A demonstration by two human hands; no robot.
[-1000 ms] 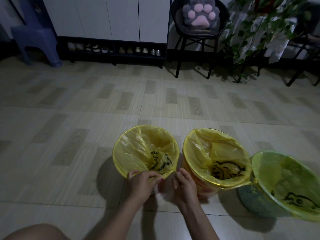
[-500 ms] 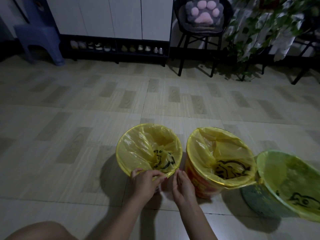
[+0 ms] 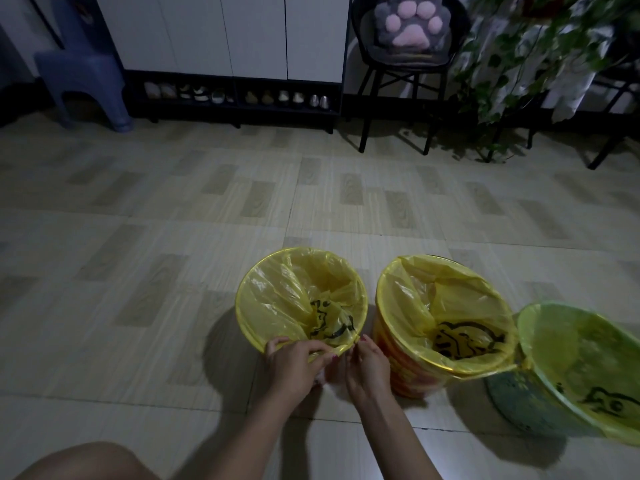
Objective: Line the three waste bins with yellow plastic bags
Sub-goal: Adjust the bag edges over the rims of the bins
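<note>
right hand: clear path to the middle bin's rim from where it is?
Probably yes. The right hand sits at the left bin, beside the middle bin, with only bare floor between them.

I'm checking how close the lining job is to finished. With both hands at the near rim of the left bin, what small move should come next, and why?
Probably tuck the bag edge down over the left bin's near rim. Both the left hand and right hand are at that edge, pinching bag film, while the middle bin and right bin already look lined.
</note>
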